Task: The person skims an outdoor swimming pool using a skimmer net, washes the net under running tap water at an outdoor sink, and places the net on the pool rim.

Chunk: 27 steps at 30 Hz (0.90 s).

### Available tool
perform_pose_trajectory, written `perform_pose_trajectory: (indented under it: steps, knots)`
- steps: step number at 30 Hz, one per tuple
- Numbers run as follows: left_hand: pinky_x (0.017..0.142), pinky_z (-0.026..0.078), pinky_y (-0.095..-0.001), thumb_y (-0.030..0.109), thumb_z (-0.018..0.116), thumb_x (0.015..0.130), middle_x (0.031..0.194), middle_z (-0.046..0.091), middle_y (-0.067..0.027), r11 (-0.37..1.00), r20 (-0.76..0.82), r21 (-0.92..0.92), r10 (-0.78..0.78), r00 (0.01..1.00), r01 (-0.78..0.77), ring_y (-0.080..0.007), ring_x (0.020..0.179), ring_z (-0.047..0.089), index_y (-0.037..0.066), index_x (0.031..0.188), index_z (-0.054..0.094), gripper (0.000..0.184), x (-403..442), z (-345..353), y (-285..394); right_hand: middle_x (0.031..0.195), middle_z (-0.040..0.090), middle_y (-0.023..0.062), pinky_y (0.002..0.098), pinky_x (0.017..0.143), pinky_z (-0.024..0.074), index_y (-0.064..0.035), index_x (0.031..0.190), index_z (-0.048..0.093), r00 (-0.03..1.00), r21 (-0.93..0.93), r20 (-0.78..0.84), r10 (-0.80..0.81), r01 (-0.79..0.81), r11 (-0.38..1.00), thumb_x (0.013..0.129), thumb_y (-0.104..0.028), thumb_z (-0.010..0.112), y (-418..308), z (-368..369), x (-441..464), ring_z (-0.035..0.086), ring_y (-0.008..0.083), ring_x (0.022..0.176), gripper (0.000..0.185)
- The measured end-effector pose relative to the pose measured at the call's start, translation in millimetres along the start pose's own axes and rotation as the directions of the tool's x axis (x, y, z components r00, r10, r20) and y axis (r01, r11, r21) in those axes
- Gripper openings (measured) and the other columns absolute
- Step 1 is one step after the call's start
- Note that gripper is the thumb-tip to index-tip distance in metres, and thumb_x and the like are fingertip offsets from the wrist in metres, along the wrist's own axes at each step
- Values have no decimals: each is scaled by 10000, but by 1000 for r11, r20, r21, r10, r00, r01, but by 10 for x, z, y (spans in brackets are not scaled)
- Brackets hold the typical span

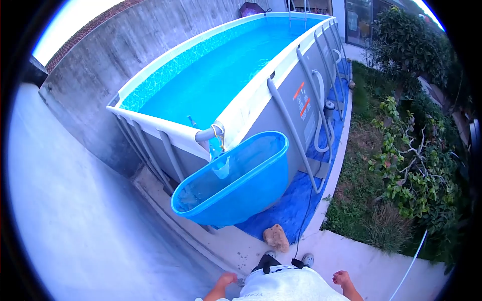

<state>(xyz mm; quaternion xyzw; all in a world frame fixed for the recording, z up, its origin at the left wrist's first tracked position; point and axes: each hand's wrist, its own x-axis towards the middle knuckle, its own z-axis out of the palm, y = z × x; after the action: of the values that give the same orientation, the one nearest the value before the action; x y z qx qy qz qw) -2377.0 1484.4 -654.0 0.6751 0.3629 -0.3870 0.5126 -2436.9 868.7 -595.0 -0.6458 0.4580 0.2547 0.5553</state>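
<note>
At the bottom of the head view, my left hand [227, 279] hangs beside my white shirt, above the pale floor by the wall; its fingers look curled, but whether they hold anything is unclear. My right hand [341, 278] is on the other side of my body, over the paving, with its fingers bent inward and nothing visible in them. Neither hand touches the blue oval tub [241, 193], which stands ahead against the corner of the pool [170, 145]. A translucent piece [221, 168] hangs inside the tub from the pool's corner.
A brown rock [276, 238] lies at the edge of the blue tarp [263, 220] before my feet. Grey frame legs and a pale hose [321, 110] run along the pool's right side. Plants [411, 155] grow at right, a thin white hose [410, 265] crosses the paving, and a wall [95, 65] stands left.
</note>
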Motion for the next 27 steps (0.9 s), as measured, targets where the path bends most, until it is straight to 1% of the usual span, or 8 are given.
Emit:
perform_pose_trajectory:
  steps: [1,4,6,8,11,16,20,27]
  knots:
    - [574,488,-291,147,633,789,731,644,-34,970,38,-196,153,988,-143,-133,597,579,58,813,664,97,124,-54,-34,617,595,109,310,443,479,25,763,599,1000,-75,1,-31,31,997,794,-55,557,-34,-11,14,585,184,513,96]
    - [613,506,-289,148,619,808,777,653,-62,953,-51,113,288,956,-281,-140,660,608,31,844,667,131,186,-209,473,688,643,158,393,628,507,-28,645,647,980,-593,-88,-178,92,800,726,-309,661,167,-73,201,631,270,657,292]
    - [629,513,-287,137,627,807,803,656,-72,905,68,255,334,940,-340,-145,679,615,17,870,664,140,386,-274,676,840,654,180,428,744,496,-49,750,665,972,-684,-140,-190,44,728,692,-439,664,-16,-44,-50,618,338,827,395]
    - [496,451,-230,93,637,809,763,646,-65,938,-69,155,325,943,-312,-123,618,609,15,919,629,135,199,-240,1128,831,639,170,425,729,500,-70,792,642,935,-614,-282,-214,-5,789,658,-324,669,16,-12,-229,612,337,823,288]
    - [628,527,-277,22,647,773,814,646,-96,930,34,189,316,948,-316,-175,692,627,-13,984,611,216,269,-271,1328,815,637,166,422,714,502,-66,755,624,904,-504,-397,-161,-68,861,623,-238,658,151,18,-544,613,327,810,220]
    - [602,524,-274,15,625,791,800,638,-90,920,167,357,107,980,-162,-182,687,630,-5,955,604,166,213,-139,1505,803,638,162,401,682,508,-58,731,607,807,-179,-589,38,-176,968,602,-161,645,516,205,-1239,617,317,756,169]
    - [560,503,-255,11,615,795,803,636,-92,873,218,475,5,976,-110,-180,667,630,4,942,599,148,290,122,1737,781,636,171,405,684,507,-47,724,611,707,-144,-690,157,-347,927,594,-147,664,1134,418,-1573,633,315,763,171]
    - [597,510,-267,1,638,775,803,624,-97,772,347,512,214,913,-376,-173,668,620,-24,981,581,216,186,886,2600,835,629,206,432,704,501,-13,737,615,680,143,-599,423,-429,892,651,-163,608,1907,424,-1948,620,362,814,174]
